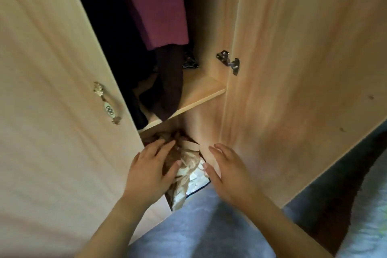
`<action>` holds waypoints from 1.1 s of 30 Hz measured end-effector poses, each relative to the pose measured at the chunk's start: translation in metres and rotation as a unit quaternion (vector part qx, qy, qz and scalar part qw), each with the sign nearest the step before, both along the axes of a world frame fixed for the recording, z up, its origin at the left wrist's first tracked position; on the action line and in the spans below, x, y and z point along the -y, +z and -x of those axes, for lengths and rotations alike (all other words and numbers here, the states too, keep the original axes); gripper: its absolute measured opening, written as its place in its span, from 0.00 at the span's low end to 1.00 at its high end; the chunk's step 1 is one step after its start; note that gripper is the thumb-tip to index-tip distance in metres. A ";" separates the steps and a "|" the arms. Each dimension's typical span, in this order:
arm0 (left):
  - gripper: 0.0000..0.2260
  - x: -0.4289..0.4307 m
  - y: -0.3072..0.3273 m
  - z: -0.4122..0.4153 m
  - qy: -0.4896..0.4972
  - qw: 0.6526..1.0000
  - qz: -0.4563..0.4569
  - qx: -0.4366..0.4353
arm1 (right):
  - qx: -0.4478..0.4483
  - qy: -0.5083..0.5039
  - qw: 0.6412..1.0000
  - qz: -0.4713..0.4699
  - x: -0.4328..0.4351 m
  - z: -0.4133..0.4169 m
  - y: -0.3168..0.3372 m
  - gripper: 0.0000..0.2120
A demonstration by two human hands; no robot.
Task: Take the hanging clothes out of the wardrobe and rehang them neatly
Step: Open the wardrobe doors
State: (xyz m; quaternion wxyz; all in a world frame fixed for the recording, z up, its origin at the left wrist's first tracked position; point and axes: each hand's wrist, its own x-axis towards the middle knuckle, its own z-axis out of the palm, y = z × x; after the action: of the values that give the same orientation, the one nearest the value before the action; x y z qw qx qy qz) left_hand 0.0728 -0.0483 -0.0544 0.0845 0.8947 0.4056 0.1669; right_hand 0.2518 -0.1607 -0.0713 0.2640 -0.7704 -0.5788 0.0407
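Both hands low at the open wardrobe (211, 27).
Left hand (149, 170) lies flat and spread on a tan bundle (186, 166); right hand (228, 174) hovers open beside it. Clothes (159, 6) hang above, inside.

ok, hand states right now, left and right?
Left hand: open, fingers resting flat on the crumpled tan-and-white bundle.
Right hand: open, fingers spread, holding nothing.

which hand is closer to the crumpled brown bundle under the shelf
Left. The left hand rests on the crumpled brown bundle, fingers spread over its left side; the right hand hovers just right of it.
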 end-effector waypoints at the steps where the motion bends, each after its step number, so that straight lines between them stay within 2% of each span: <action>1: 0.27 -0.008 -0.001 0.018 0.026 1.000 -0.006 0.004 | 0.009 0.028 1.000 0.003 -0.015 0.011 0.002 0.29; 3: 0.26 -0.023 0.003 0.050 0.074 0.997 -0.019 0.016 | 0.026 0.087 0.996 0.004 -0.047 0.030 0.010 0.33; 9: 0.24 -0.055 0.033 0.094 0.189 0.974 -0.072 0.105 | 0.012 0.211 0.975 -0.063 -0.136 0.064 0.059 0.33; 12: 0.23 -0.064 0.044 0.089 0.202 0.965 -0.095 0.140 | -0.009 0.240 0.963 -0.122 -0.172 0.063 0.082 0.32; 19: 0.18 -0.076 0.053 0.043 0.230 0.944 -0.071 0.227 | -0.093 0.333 0.916 -0.202 -0.225 0.045 0.106 0.29; 23: 0.13 -0.081 0.053 0.010 0.281 0.911 -0.037 0.299 | -0.123 0.418 0.879 -0.193 -0.244 0.031 0.109 0.29; 26: 0.09 -0.080 0.049 -0.006 0.322 0.871 -0.015 0.370 | -0.143 0.460 0.850 -0.213 -0.259 0.023 0.112 0.29; 28: 0.12 -0.076 0.050 -0.015 0.345 0.846 -0.013 0.407 | -0.170 0.487 0.827 -0.224 -0.268 0.023 0.116 0.30; 33: 0.13 -0.064 0.057 -0.031 0.387 0.818 -0.026 0.425 | -0.236 0.524 0.783 -0.236 -0.271 0.028 0.121 0.29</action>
State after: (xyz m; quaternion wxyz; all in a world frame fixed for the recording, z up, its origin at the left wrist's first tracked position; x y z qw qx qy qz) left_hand 0.1038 0.0155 0.0023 0.1535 0.5063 0.6375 0.5601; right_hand 0.2239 0.1106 0.0500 0.5038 -0.2281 -0.8047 0.2157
